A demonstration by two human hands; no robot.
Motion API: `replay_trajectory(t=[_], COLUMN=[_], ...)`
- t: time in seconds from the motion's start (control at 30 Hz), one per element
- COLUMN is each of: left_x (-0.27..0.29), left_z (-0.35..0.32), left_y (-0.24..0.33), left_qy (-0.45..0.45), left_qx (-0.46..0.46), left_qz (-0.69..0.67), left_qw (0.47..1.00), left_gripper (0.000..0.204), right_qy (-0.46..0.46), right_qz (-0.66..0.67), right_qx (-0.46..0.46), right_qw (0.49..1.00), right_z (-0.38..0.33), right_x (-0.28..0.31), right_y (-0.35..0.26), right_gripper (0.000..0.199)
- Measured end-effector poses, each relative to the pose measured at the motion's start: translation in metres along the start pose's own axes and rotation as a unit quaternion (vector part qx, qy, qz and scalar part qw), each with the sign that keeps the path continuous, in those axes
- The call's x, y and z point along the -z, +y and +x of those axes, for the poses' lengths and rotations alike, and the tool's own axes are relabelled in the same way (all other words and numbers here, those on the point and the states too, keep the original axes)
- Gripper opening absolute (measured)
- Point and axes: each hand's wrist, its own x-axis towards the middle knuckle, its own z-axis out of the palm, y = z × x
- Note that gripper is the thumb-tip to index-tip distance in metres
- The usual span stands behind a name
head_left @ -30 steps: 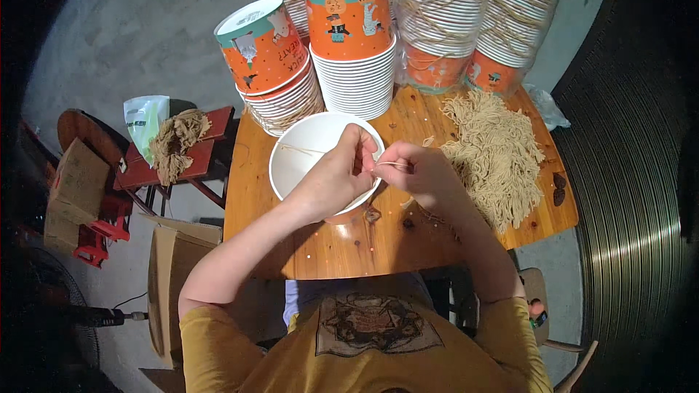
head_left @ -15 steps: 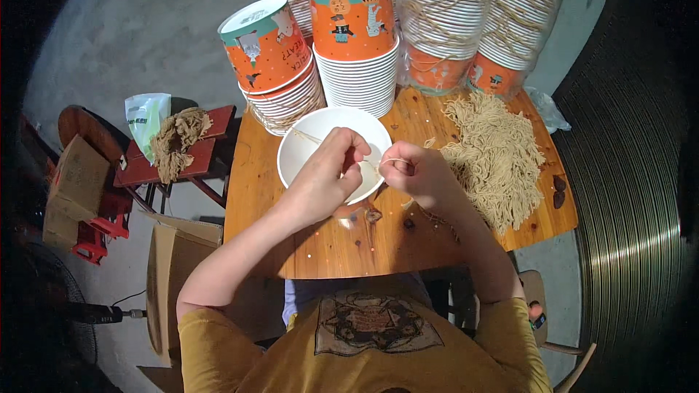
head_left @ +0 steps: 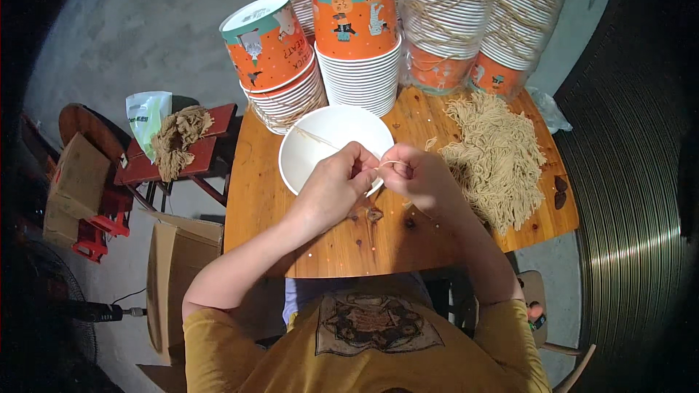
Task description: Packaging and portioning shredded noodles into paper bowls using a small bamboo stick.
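Note:
A white-lined paper bucket [head_left: 346,122] faces me at the near side of the bucket stacks, its open mouth tilted toward me. A thin tan cord [head_left: 314,137] runs across its inside toward my left hand [head_left: 331,185]. In front of the rim, my left thumb and fingers pinch the cord. Close beside it, at the bucket's right edge, my right hand [head_left: 422,178] is closed with a small loop of the cord showing over its fingers. The fingertips of both hands nearly meet. Where the cord passes into the bucket wall is hidden by my hands.
A heap of tan cords [head_left: 499,160] lies on the wooden table [head_left: 328,251] at right. Orange bucket stacks [head_left: 357,25] stand behind, with wrapped stacks [head_left: 448,11] farther right. On the left, a red bench [head_left: 200,149] bears more cord, and cardboard boxes [head_left: 171,262] stand on the floor.
My left hand has moved slightly right and down, toward my right hand. Their fingertips are now closer together. The bucket has hardly moved.

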Motion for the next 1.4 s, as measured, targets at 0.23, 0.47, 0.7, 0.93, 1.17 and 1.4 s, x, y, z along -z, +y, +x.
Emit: replay_trajectory(t=[0.23, 0.47, 0.7, 0.93, 1.17, 1.4], left_x=[0.001, 0.000, -0.001, 0.003, 0.012, 0.012], left_z=[0.006, 0.011, 0.014, 0.015, 0.019, 0.017], left_y=[-0.008, -0.012, -0.019, -0.014, -0.012, -0.006], left_qy=[-0.006, -0.004, 0.024, 0.006, -0.032, -0.043], left_qx=[-0.022, -0.052, -0.070, -0.033, 0.062, 0.085], left_qz=[0.007, -0.007, -0.022, -0.095, -0.228, -0.274], left_qw=[1.000, 0.999, 0.997, 0.995, 0.971, 0.957], left_gripper=[0.010, 0.007, 0.012, 0.021, 0.031, 0.037], right_qy=[-0.003, -0.013, -0.015, 0.012, 0.048, 0.030], right_qz=[-0.008, 0.021, 0.035, 0.005, -0.043, -0.015], right_qx=[-0.008, 0.009, 0.007, 0.017, 0.065, 0.024], right_qw=[1.000, 1.000, 0.999, 1.000, 0.996, 0.999], right_z=[-0.001, -0.001, -0.001, -0.005, -0.005, -0.004], right_x=[0.003, 0.005, 0.002, 0.000, -0.004, -0.002], right_y=[-0.003, 0.003, 0.001, -0.003, -0.001, -0.001], right_gripper=[0.016, 0.016, 0.012, 0.008, 0.008, 0.008])
